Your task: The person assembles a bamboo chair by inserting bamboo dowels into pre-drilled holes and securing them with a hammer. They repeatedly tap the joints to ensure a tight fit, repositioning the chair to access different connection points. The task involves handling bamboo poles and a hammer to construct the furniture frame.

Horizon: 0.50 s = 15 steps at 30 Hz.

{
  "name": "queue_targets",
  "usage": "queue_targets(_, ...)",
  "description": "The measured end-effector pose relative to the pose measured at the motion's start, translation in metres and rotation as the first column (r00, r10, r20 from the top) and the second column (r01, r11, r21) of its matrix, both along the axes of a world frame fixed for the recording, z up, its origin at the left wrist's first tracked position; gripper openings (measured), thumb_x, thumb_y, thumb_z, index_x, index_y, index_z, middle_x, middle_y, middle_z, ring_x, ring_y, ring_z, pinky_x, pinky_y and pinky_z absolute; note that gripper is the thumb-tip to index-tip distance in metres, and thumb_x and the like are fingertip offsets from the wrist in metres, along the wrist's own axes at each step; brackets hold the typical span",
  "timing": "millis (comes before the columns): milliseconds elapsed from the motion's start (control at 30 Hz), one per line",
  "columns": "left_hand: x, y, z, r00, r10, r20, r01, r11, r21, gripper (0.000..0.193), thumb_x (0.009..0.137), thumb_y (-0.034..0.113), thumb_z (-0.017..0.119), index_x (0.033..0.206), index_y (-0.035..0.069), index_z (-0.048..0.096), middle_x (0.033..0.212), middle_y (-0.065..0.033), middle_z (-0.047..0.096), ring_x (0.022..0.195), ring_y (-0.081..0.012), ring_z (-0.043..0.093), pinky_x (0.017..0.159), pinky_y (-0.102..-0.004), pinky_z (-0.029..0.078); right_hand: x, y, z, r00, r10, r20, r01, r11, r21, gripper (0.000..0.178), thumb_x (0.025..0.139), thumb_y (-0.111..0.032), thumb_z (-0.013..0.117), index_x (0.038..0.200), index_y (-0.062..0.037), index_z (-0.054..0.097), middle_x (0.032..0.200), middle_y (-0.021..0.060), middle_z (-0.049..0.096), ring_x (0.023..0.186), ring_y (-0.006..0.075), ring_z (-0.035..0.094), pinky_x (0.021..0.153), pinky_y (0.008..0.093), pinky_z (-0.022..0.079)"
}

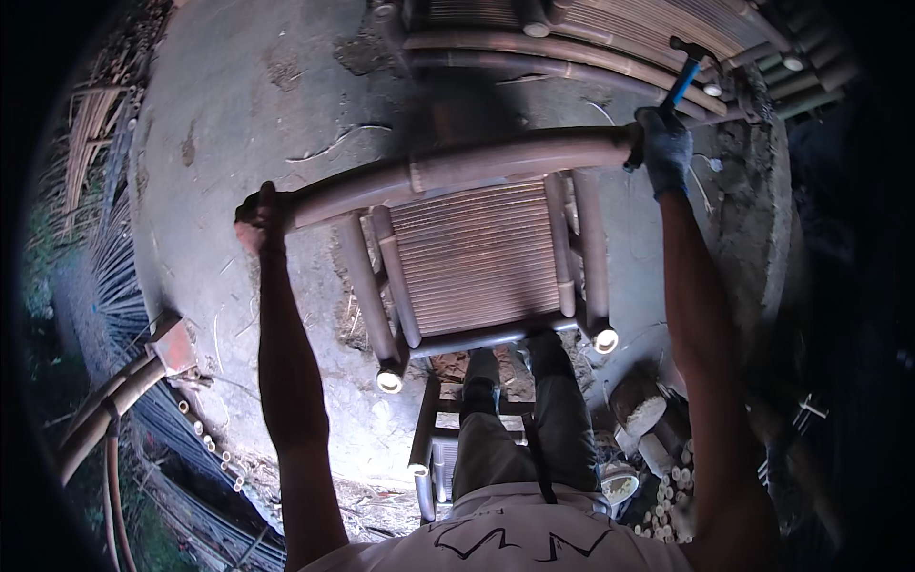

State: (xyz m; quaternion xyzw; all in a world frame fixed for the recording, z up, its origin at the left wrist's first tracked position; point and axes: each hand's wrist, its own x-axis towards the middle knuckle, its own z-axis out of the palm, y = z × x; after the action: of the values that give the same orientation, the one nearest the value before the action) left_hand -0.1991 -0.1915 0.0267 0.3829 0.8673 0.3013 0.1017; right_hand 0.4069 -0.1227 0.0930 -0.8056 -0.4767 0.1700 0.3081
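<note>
A bamboo chair [477, 257] with a slatted panel stands in front of my legs, and a thick bamboo pole [448, 174] runs across its far side. My left hand [258, 219] is closed around the pole's left end. Beside the pole's right end, my gloved right hand [664, 148] is closed on a hammer [684, 81], whose blue handle and dark head point up and away. Whether that hand also grips the pole, I cannot tell. Two pale cut bamboo ends show at the chair's near corners.
More slatted bamboo furniture [581, 52] stands at the far right. Near my legs is a low bamboo stool [426, 448]. A bucket [618, 484] and cut bamboo pieces [667, 500] lie at the lower right. Bamboo strips and poles [91, 448] line the left edge of the concrete floor [210, 124].
</note>
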Motion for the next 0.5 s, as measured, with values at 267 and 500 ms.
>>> queue_targets(267,0.029,0.002,0.032,0.998,0.041,-0.052,-0.046,0.995,-0.091,0.044,0.078,0.049,0.062,0.090,0.009,0.075,0.094,-0.0152,0.072,0.088,-0.0357,0.068,0.080,-0.0446,0.050,0.010,-0.001,-0.013,0.998,0.050,-0.042,-0.049,0.998,0.025,0.038,0.080,-0.042,0.060,0.094,-0.0087,0.074,0.079,0.0127,0.070,0.076,0.0262,0.069,0.071,0.0380,0.051)
queue_targets(500,0.048,0.031,0.015,0.982,-0.057,-0.181,-0.005,0.945,-0.327,0.049,0.084,0.056,0.052,0.103,0.017,0.073,0.100,-0.0127,0.072,0.100,-0.0310,0.068,0.082,-0.0427,0.051,0.091,0.023,-0.063,0.960,0.260,0.104,-0.280,0.915,0.290,0.033,0.081,-0.038,0.066,0.092,-0.0079,0.074,0.077,0.0113,0.069,0.075,0.0219,0.065,0.072,0.0347,0.049)
